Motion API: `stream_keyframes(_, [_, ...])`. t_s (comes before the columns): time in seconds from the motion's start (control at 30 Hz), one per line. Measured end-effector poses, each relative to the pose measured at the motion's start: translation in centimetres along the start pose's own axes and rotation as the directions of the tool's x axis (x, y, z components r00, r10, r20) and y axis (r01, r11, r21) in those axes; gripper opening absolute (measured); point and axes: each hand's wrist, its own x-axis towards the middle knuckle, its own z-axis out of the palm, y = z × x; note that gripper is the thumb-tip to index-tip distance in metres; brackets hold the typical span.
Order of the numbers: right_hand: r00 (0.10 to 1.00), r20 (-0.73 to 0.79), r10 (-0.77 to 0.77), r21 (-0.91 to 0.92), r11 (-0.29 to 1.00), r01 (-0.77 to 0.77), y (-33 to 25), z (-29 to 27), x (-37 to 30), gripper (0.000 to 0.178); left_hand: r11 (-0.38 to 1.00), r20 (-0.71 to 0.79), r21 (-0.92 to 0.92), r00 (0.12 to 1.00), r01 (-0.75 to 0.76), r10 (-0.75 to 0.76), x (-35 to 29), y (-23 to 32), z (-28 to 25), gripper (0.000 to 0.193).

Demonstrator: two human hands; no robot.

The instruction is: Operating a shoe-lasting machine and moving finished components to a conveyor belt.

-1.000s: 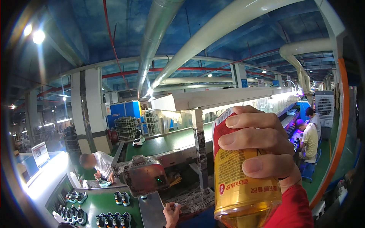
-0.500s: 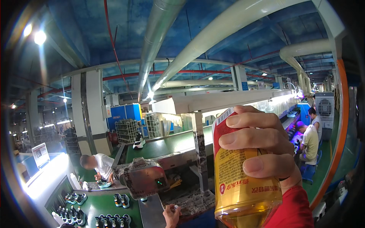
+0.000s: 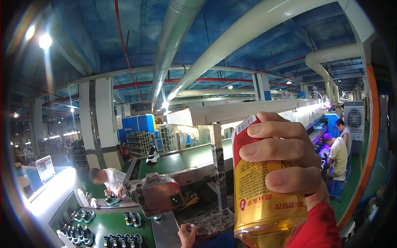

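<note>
Three fingertips of the right hand lay clearly across the near face of a plastic drink bottle, slight gaps between them, the fingers curled firmly round its upper part from the right; the thumb was hidden behind. The bottle, with its red-and-gold label, was raised close to the camera and slightly tilted, its printing upside down; amber liquid showed in the clear end below the fingers. A red sleeve covered that wrist. Lower down, the left hand pinched a small white object at its fingertips, perhaps a cap, though it was too small to be sure. Just beyond stood a film-wrapped machine box with green lit digits. To its left, sneakers stood in groups on a green worktable, near a co-worker in white.
</note>
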Motion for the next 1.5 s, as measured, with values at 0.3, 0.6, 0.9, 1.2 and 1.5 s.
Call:
stream_keyframes(0.3, [0.999, -0.037, 0.000, -0.011, 1.000, -0.001, -0.1, 0.0, -0.2, 0.059, 1.000, 0.004, 0.027, 1.000, 0.009, -0.009, -0.1, 0.3, -0.1, 0.023])
stream_keyframes(0.6, [0.999, -0.030, 0.016, -0.050, 0.999, -0.018, 0.0, -0.7, -0.1, 0.065, 0.997, 0.004, 0.072, 1.000, 0.003, -0.004, 0.0, 1.3, -0.2, 0.023])
stream_keyframes(0.9, [0.999, -0.032, 0.019, -0.005, 1.000, -0.019, 0.1, -1.0, 0.0, 0.056, 0.999, -0.007, 0.044, 1.000, 0.002, -0.002, -0.1, 1.0, -0.1, 0.024])
stream_keyframes(1.2, [0.999, -0.050, 0.002, 0.000, 1.000, -0.002, 0.7, -0.8, -0.2, 0.051, 0.998, 0.000, 0.066, 1.000, -0.003, 0.003, 0.1, 1.0, 0.0, 0.024])
stream_keyframes(1.5, [0.998, -0.057, 0.021, 0.055, 0.998, -0.017, 1.4, -0.4, -1.4, 0.039, 0.995, 0.071, -0.011, 0.993, 0.097, -0.096, -0.2, 1.3, -0.6, 0.024])
